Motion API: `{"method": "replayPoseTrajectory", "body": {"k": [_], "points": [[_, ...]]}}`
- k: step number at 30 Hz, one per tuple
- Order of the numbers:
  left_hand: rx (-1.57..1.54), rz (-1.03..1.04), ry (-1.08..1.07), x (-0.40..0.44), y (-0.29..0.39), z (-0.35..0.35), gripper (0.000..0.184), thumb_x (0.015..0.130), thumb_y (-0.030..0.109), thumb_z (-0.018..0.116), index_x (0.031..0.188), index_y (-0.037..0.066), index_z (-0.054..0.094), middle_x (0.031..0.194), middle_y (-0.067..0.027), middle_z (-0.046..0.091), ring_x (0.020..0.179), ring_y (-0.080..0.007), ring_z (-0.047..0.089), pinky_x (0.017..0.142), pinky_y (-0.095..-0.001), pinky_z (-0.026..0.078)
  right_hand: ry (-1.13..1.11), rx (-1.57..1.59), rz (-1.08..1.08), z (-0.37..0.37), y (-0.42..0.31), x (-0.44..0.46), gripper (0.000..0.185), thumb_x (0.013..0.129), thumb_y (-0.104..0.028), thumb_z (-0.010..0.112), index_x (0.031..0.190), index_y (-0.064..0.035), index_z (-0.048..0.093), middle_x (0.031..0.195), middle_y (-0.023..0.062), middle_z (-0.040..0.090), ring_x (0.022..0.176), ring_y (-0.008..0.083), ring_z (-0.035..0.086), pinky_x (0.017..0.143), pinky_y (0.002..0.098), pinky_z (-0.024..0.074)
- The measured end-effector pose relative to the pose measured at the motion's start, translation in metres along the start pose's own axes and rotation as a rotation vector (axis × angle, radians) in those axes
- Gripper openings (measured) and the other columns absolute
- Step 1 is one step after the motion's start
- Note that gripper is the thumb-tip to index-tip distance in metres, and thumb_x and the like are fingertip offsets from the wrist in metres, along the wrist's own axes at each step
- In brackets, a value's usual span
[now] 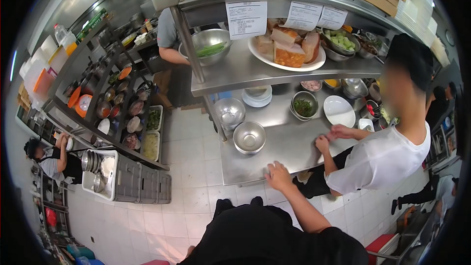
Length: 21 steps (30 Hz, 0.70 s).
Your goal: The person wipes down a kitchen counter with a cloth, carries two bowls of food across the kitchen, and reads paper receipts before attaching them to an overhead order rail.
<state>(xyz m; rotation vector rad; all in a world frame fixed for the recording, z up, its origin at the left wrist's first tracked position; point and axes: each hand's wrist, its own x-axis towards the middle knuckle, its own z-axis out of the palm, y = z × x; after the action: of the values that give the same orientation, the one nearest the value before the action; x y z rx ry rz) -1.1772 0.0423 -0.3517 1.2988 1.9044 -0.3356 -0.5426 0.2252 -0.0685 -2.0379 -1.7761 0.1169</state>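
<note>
My right hand (278, 175) rests at the front edge of the steel counter (240, 171), fingers apart, holding nothing. Nearest to it stands a steel bowl (249, 137), apart from the fingers, with more steel bowls (229, 113) behind. Further back on the counter are a bowl of chopped greens (304, 105) and a white oval plate (339, 111). My left hand does not show; only a small patch of skin appears beside my dark clothing at the bottom edge.
To my right a co-worker in a white shirt (387, 162) has both hands by the counter. The upper shelf (230, 71) holds a platter of roast meat (289, 54) and a bowl of green stalks (208, 46). Left stand a loaded rack (105, 137) and grey crates (142, 181).
</note>
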Motion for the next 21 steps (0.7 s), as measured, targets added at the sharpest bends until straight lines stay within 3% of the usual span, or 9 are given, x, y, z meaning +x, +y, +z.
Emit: {"method": "replayPoseTrajectory", "body": {"k": [1,3,4,6,8,11,14,17,21], "points": [[-0.007,-0.027,-0.044,-0.011,-0.001,-0.005,0.063,0.084,0.037,0.067,0.130,-0.005,0.056,0.110,-0.0261,0.068,0.096,-0.0381,0.068,0.085,-0.0392,0.054,0.000,0.003,-0.001,0.006,0.007,0.006,0.030,0.090,-0.032,0.064,0.101,-0.0046,0.067,0.102,0.0193,0.069,0.105,0.0369,0.063,0.089,0.0467,0.0499],[-0.042,-0.017,-0.060,-0.018,0.005,-0.011,0.062,0.085,0.037,0.067,0.130,-0.005,0.056,0.108,-0.0249,0.069,0.094,-0.0364,0.069,0.082,-0.0388,0.055,-0.545,-0.199,0.118,0.013,0.017,0.022,0.041,0.089,-0.042,0.062,0.102,-0.0040,0.070,0.112,0.0223,0.067,0.117,0.0395,0.057,0.097,0.0566,0.0429],[-0.082,0.008,-0.042,-0.022,0.012,-0.016,0.062,0.085,0.037,0.067,0.130,-0.005,0.056,0.107,-0.0242,0.069,0.093,-0.0356,0.069,0.080,-0.0386,0.055,-0.548,-0.195,0.113,0.016,0.014,0.028,0.041,0.089,-0.042,0.062,0.102,-0.0040,0.070,0.112,0.0223,0.067,0.117,0.0395,0.057,0.097,0.0566,0.0429],[-0.246,0.081,0.019,-0.019,0.040,-0.022,0.061,0.086,0.036,0.066,0.130,-0.005,0.056,0.105,-0.0230,0.070,0.090,-0.0339,0.070,0.078,-0.0382,0.056,-0.788,-0.291,0.047,0.024,0.002,0.038,0.045,0.087,-0.047,0.061,0.107,-0.0076,0.073,0.117,0.0186,0.067,0.112,0.0356,0.063,0.099,0.0638,0.0382],[-0.526,0.098,0.012,-0.059,0.123,-0.066,0.053,0.091,0.032,0.063,0.130,-0.003,0.057,0.096,-0.0153,0.071,0.080,-0.0231,0.069,0.063,-0.0330,0.055,-0.831,-0.321,0.025,0.029,-0.009,0.044,0.046,0.088,-0.047,0.061,0.107,-0.0070,0.073,0.114,0.0184,0.069,0.110,0.0366,0.063,0.099,0.0614,0.0396],[-0.668,0.120,0.031,-0.037,0.160,-0.063,0.048,0.094,0.031,0.061,0.129,-0.001,0.059,0.089,-0.0096,0.069,0.075,-0.0155,0.066,0.054,-0.0281,0.050,-0.841,-0.330,0.051,0.041,-0.016,0.048,0.048,0.089,-0.048,0.061,0.108,-0.0063,0.073,0.110,0.0176,0.070,0.108,0.0380,0.064,0.099,0.0589,0.0407],[-0.597,0.195,0.034,-0.031,0.188,-0.064,0.046,0.095,0.031,0.060,0.127,-0.001,0.060,0.094,-0.0109,0.070,0.078,-0.0176,0.067,0.062,-0.0303,0.053,-0.797,-0.308,0.110,0.045,-0.019,0.050,0.050,0.088,-0.050,0.062,0.109,-0.0057,0.072,0.110,0.0175,0.071,0.108,0.0381,0.065,0.100,0.0592,0.0402],[-0.616,0.318,-0.050,-0.002,0.177,-0.042,0.042,0.096,0.028,0.059,0.126,-0.001,0.062,0.105,-0.0133,0.072,0.090,-0.0223,0.069,0.084,-0.0347,0.053,-0.732,-0.329,0.129,0.038,-0.021,0.043,0.051,0.087,-0.051,0.062,0.106,-0.0042,0.073,0.112,0.0184,0.070,0.109,0.0372,0.064,0.100,0.0586,0.0401],[-0.319,0.413,-0.028,0.008,0.149,-0.042,0.039,0.097,0.030,0.055,0.123,0.003,0.065,0.107,-0.0161,0.072,0.096,-0.0282,0.069,0.085,-0.0388,0.053,-0.585,-0.371,0.090,0.029,-0.018,0.021,0.045,0.089,-0.047,0.062,0.098,-0.0056,0.075,0.105,0.0177,0.071,0.102,0.0345,0.067,0.093,0.0516,0.0468]]}}
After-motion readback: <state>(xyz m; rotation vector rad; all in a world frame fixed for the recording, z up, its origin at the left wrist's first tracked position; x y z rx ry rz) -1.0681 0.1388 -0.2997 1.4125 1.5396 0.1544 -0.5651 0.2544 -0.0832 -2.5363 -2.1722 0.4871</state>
